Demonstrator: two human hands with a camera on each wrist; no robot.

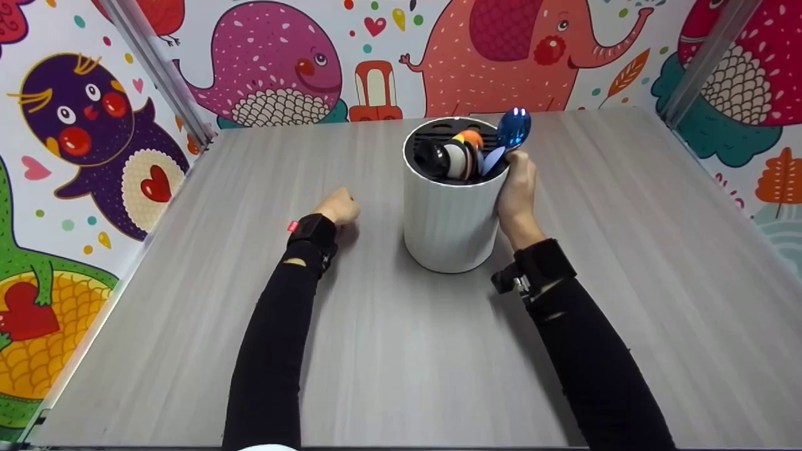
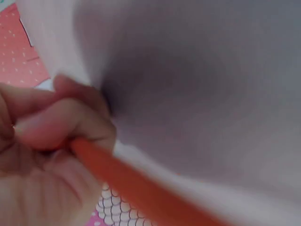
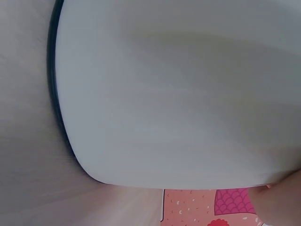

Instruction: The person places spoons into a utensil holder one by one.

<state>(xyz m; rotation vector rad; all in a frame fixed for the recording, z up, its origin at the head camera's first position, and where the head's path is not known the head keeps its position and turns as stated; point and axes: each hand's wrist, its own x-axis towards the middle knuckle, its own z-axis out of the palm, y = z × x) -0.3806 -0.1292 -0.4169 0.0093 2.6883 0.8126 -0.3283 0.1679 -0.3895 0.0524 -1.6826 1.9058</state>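
Observation:
A white cylindrical utensil holder (image 1: 448, 225) with a slotted black top stands upright on the table. My right hand (image 1: 519, 194) grips its right side near the rim, beside a shiny blue spoon (image 1: 514, 128) that leans out; some fingers are hidden. The right wrist view shows the holder's wall close up, with part of the hand (image 3: 280, 200) against it. Left of the holder, my left hand (image 1: 338, 207) is curled low over the table. In the left wrist view its fingers hold a blurred, orange, strip-like thing (image 2: 136, 186); the head view hides it.
Black, white, orange and pale lavender utensil ends (image 1: 460, 156) crowd the holder's top. The grey wood-grain table (image 1: 388, 351) spreads around both arms. Printed walls (image 1: 376, 56) and metal corner posts (image 1: 156, 69) border it at the back and sides.

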